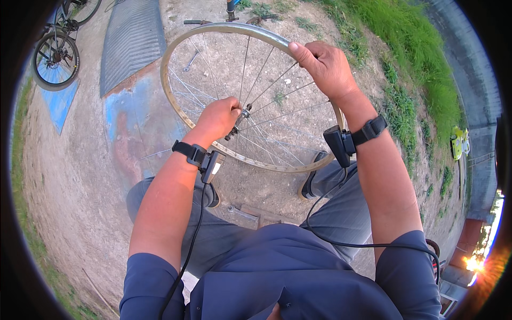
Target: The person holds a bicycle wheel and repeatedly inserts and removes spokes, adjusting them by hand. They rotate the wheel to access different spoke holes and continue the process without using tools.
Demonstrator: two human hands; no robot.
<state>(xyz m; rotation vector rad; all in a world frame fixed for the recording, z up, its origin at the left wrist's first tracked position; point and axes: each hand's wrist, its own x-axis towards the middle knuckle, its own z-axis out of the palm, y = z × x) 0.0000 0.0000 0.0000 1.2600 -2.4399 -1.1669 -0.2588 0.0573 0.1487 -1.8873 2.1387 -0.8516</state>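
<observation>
A bare bicycle wheel (261, 33) without a tyre is tilted in front of me above the dirt, its lower edge near my knees. My right hand (328, 66) is closed round the rim at the upper right, thumb on top. At the hub (244, 114), my left hand (217, 118) has its fingers curled in among the spokes; what is between the fingertips is hidden. Beyond the rim, a thin spoke-like wire (154, 155) sticks out to the left of my left wrist. Spokes fill only part of the wheel visibly, with wide gaps between some.
Wrenches lie on the ground, one (191, 61) seen through the wheel and one (242, 213) between my feet. A ribbed grey sheet (130, 48) and blue-stained ground are at left. Behind them stands a bicycle (56, 58). Blue bicycle parts (231, 8) are ahead; grass (394, 42) borders a wall.
</observation>
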